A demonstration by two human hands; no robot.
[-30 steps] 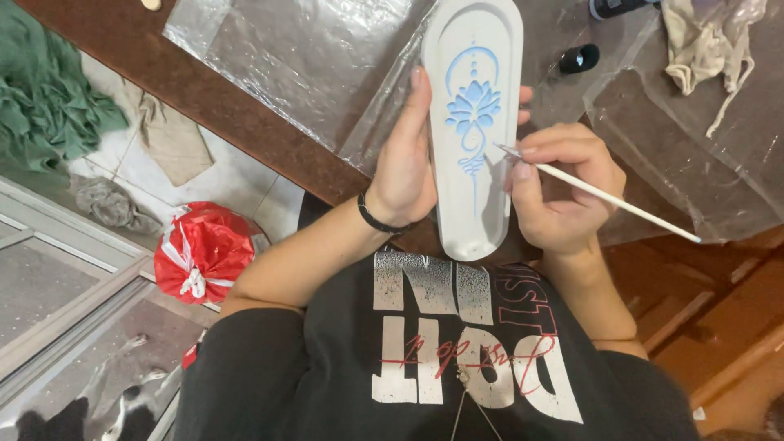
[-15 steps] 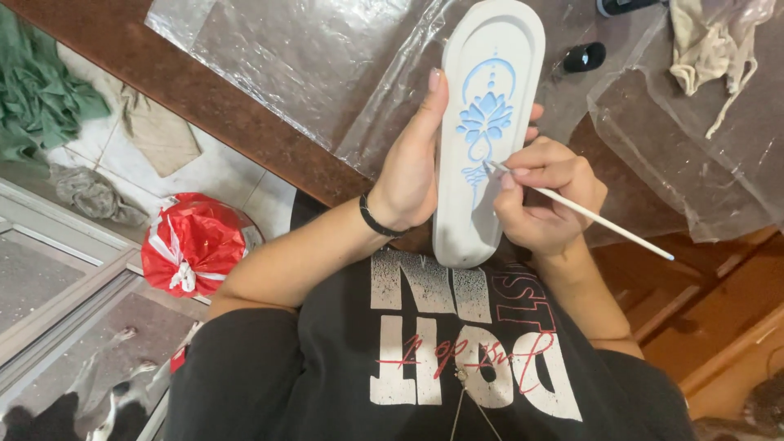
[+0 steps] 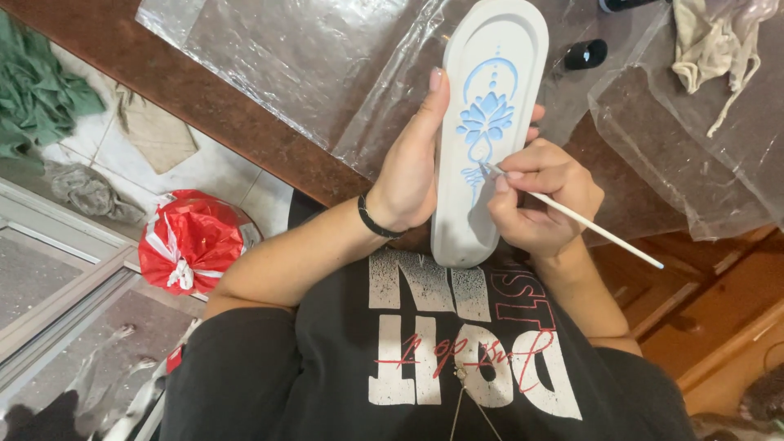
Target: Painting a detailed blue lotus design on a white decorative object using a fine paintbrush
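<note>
1. Left hand (image 3: 408, 175) grips the long oval off-white plaster tray (image 3: 488, 122) by its left edge, thumb along the rim, fingers wrapped behind. Tray sits centre frame, tilted up over the edge of the brown wooden table (image 3: 245, 122).
2. Right hand (image 3: 543, 200) is clenched in a pencil grip on the thin white-handled paintbrush (image 3: 576, 216). Bristle tip touches the lower stem of the blue lotus motif (image 3: 485, 122); handle runs out toward lower right.
3. Doing it well, my read: keep the right hand braced against the tray's rim, use short light strokes, and stay inside the recessed lines. The left hand should hold the tray at a steady angle.
4. Tray holds nothing loose, only painted blue relief in its shallow well.
5. Small black cap (image 3: 585, 54) lies upper right on the clear plastic sheeting (image 3: 310, 57); contents can't be told.
6. Crumpled beige rag (image 3: 710, 45) sits far upper right.
7. Knotted red plastic bag (image 3: 192, 245) sits on the floor, left of frame; contents are hidden.
</note>
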